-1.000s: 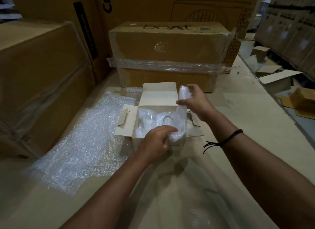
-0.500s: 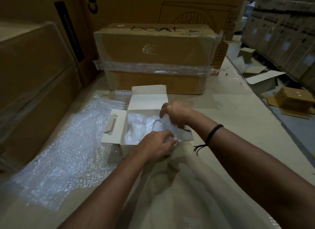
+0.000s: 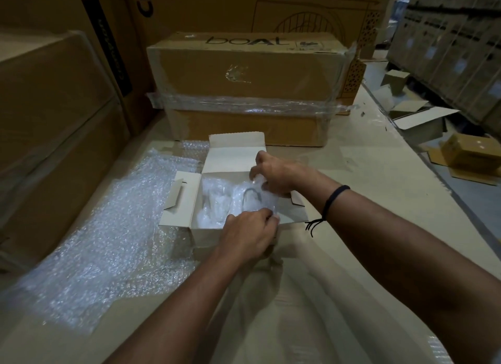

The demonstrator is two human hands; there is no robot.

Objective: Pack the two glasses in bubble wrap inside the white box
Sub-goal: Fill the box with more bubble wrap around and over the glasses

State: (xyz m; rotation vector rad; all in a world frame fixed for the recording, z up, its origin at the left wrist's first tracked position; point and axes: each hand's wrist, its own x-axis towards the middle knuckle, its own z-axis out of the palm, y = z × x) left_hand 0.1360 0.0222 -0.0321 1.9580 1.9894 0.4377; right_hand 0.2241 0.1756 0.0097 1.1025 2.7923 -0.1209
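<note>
- I see the white box standing open on the pale table, with its lid flap tipped back and its side flaps spread out.
- Both hands are over the right half of the box, on a bundle of bubble wrap.
- The left hand has its fingers curled and pinches the near end of the bundle at the box's front edge.
- The right hand has its fingers bent and grips the far end of the same bundle, near the lid hinge.
- A dark curved line shows through the wrap; it may be a glass rim, but the view is too hazy for me to be sure.
- A second wrapped bundle lies in the left half of the box, just beside the held one.
- A loose sheet of bubble wrap is spread on the table to the left, and its edge runs under the box.
- A black cord wristband sits on the right wrist.
- Taped brown cartons stand behind the box.
</note>
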